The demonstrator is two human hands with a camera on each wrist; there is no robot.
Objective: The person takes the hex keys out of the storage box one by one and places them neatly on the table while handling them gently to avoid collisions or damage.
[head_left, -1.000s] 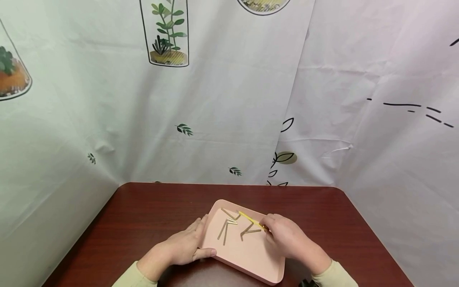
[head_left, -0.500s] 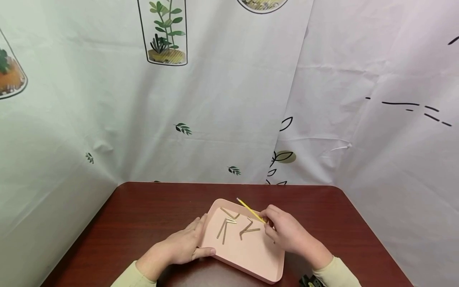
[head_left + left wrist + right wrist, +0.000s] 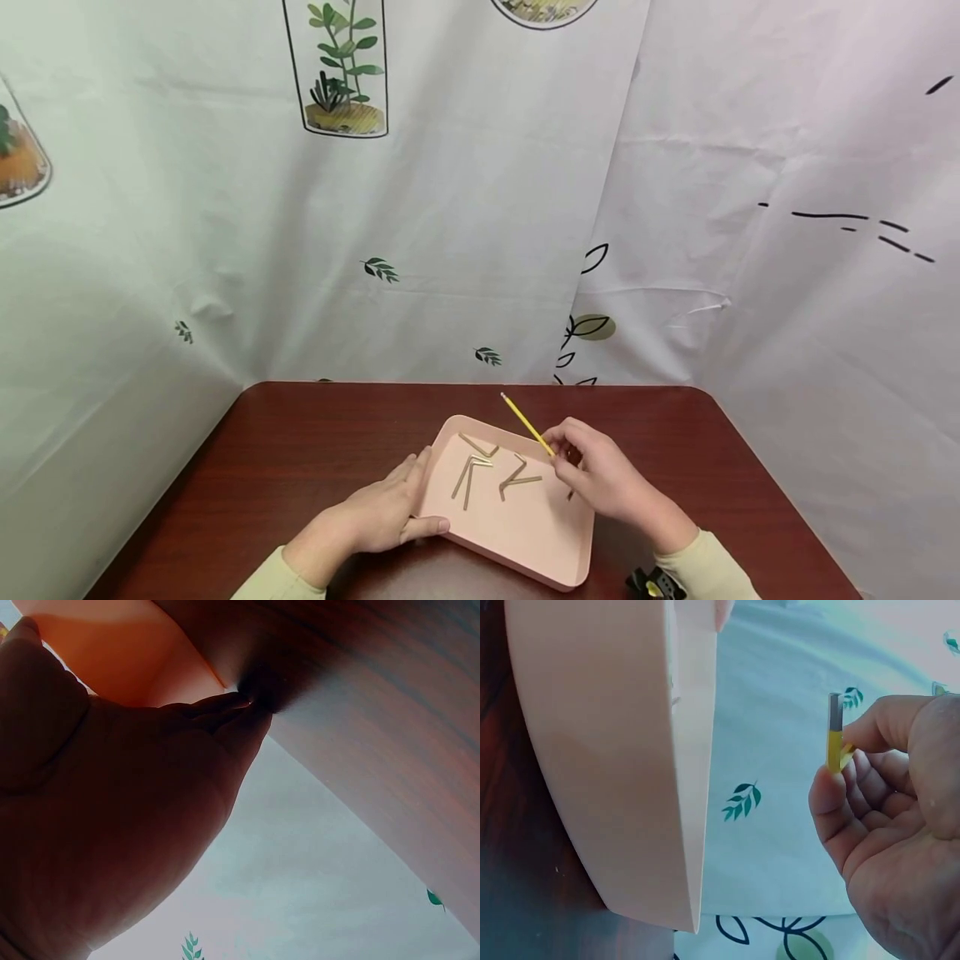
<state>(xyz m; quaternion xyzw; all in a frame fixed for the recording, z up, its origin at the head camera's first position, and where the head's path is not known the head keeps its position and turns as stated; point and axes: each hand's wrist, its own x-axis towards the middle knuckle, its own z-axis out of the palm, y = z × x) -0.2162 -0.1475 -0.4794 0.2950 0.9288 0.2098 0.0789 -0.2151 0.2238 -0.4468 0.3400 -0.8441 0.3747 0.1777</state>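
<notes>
My right hand (image 3: 600,479) holds a yellow L-shaped hex key (image 3: 528,427) between thumb and fingers, above the right side of a pink tray (image 3: 517,542). Its long arm points up and away to the left. In the right wrist view, the key's short arm (image 3: 834,746) ends in bare grey metal, apart from the tray wall (image 3: 600,750). Several bronze-coloured hex keys (image 3: 521,481) lie loose on the tray floor. At the tray's left, my left hand (image 3: 382,508) rests with straight fingers along the side and the thumb on the near rim.
The tray lies turned at an angle on a dark red-brown table (image 3: 337,433). White curtain (image 3: 450,208) with printed plants hangs behind the table and on both sides. A black device (image 3: 654,585) sits by the right wrist.
The right hand has lifted the yellow hex key up from the tray, its far end rising above the back rim. The left hand and the other keys stay in place.
</notes>
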